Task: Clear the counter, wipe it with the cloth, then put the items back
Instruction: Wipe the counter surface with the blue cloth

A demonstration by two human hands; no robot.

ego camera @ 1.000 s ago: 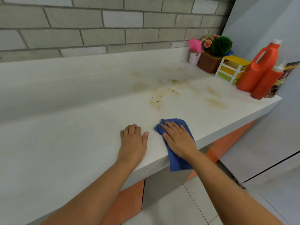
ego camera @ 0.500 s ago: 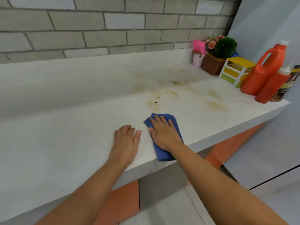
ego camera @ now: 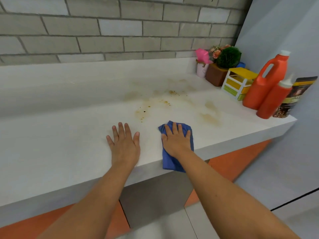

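Straight fingers of the right hand press flat on a folded blue cloth at the front edge of the white counter, curling round nothing, while the cloth's near end droops over the lip. The left hand lies open, palm down, on the bare top just beside it, apparently as a brace. The wiping looks barely begun: brown smears and dark crumbs lie just beyond the cloth, with paler streaks to its right. A good pass would likely pull the hanging end up under the palm, then push forward in overlapping strokes with even pressure, gathering the crumbs rather than scattering them. At the counter's right end stand a large orange plastic jug, a smaller orange squeeze bottle and a dark printed packet. Behind them are a small yellow-and-white drawer unit, a brown pot holding a round green plant and a pale cup with pink filling — all crowding the corner under the grey brick wall. That corner seems unreachable until they are moved, and the bottles near the edge could topple under a wide sweep.
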